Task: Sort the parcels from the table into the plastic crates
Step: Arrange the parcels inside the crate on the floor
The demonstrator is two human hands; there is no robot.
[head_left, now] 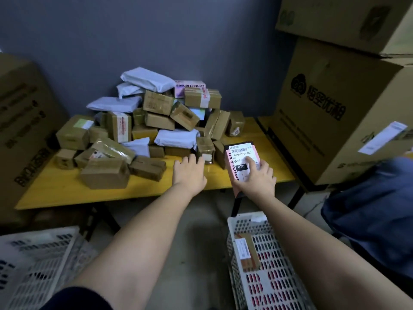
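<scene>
A heap of several brown cartons and white mailer bags (pixel 156 121) covers the yellow table (pixel 62 186). My right hand (pixel 254 177) grips a flat pink parcel (pixel 240 153) with a white label reading 070, held upright over the table's front right edge. My left hand (pixel 190 171) reaches forward with its fingers straight, fingertips at a small taped carton (pixel 205 148) on the table. A white plastic crate (pixel 263 265) stands on the floor at lower right with one brown parcel (pixel 247 251) inside. Another white crate (pixel 38 265) sits at lower left.
Large cardboard boxes (pixel 339 108) are stacked to the right of the table, and another big box (pixel 22 130) stands at the left. A blue bag (pixel 375 211) lies at the right, next to the right crate. Bare floor shows between the two crates.
</scene>
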